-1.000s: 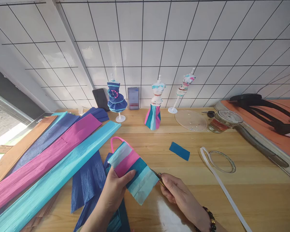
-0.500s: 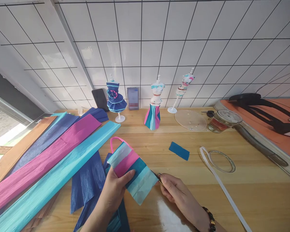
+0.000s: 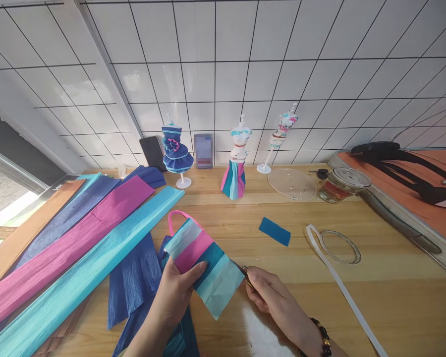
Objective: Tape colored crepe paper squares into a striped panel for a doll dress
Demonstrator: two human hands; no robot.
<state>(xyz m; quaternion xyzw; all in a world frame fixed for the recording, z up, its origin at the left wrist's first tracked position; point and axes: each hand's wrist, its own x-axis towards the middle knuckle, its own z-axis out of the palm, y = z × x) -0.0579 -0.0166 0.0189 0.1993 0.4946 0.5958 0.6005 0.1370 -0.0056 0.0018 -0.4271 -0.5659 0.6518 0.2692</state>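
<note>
My left hand grips a striped piece of crepe paper in pale blue, pink, teal and light turquoise, the thumb pressed on its teal stripe. In my right hand are small dark scissors, their blades at the right edge of that piece. How far the blades are apart cannot be made out. A pink strip loops up behind the paper's top edge. Dark blue crepe paper lies beneath and beside my left forearm. Farther off on the table rests a teal rectangle of paper.
Long crepe paper strips cover the left side. Along the tiled wall stand a blue-dressed mini mannequin, another in a striped skirt, a tilted one and phones. At right are a glass jar and white tape.
The view has shifted very slightly. The lower corner of the striped paper has dropped a little beside the scissors. Both hands keep their holds and have barely moved.
</note>
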